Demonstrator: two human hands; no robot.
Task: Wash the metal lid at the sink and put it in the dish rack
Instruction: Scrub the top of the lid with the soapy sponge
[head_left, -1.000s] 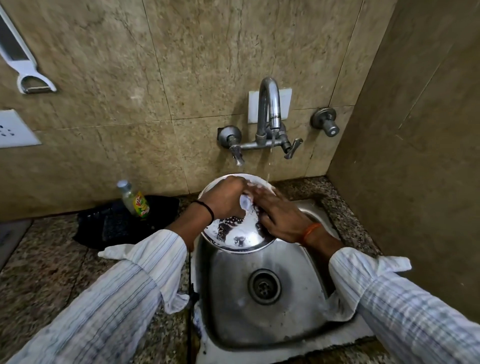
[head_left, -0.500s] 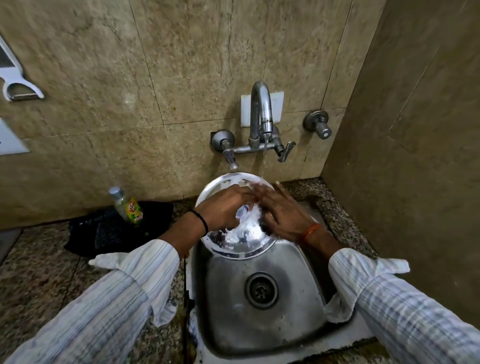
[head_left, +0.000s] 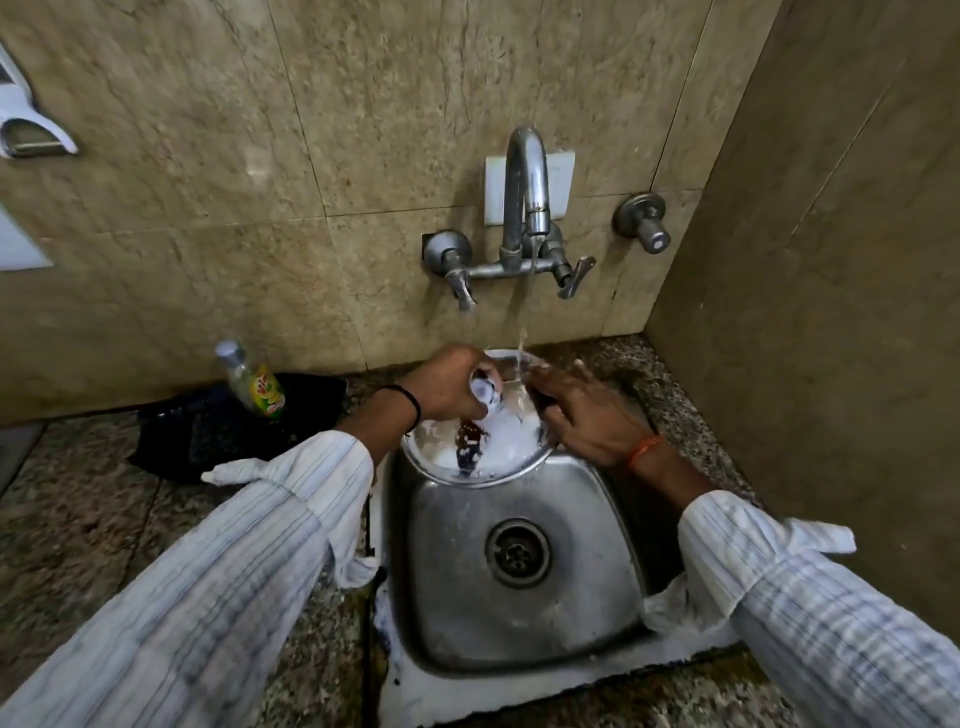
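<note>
Metal lid (head_left: 478, 452) sits tilted at the far edge of the sink (head_left: 519, 613), directly below the tap (head_left: 527, 192), its face covered in white foam. My left hand (head_left: 447, 389) is on the lid's far-left rim; its grip is closed around a small white, foamy object pressed to the lid, which I cannot identify. My right hand (head_left: 582, 410) lies on the lid's right rim with fingers (head_left: 550, 371) spread and flat, so its grip is apart, clamped on nothing. Change from half a second ago: a full stream of water (head_left: 522, 332) now falls from the tap onto the far part of the lid between my two hands; earlier I saw only a faint trickle. The foam on the lid is also thicker than before, and my hands have moved apart from each other. Left of the sink, on the tabletop (head_left: 93, 499), a small bottle with a yellow-green label (head_left: 254, 382) leans over a black cloth (head_left: 218, 426), unchanged. Drain (head_left: 518, 552) near the sink's centre is uncovered.
</note>
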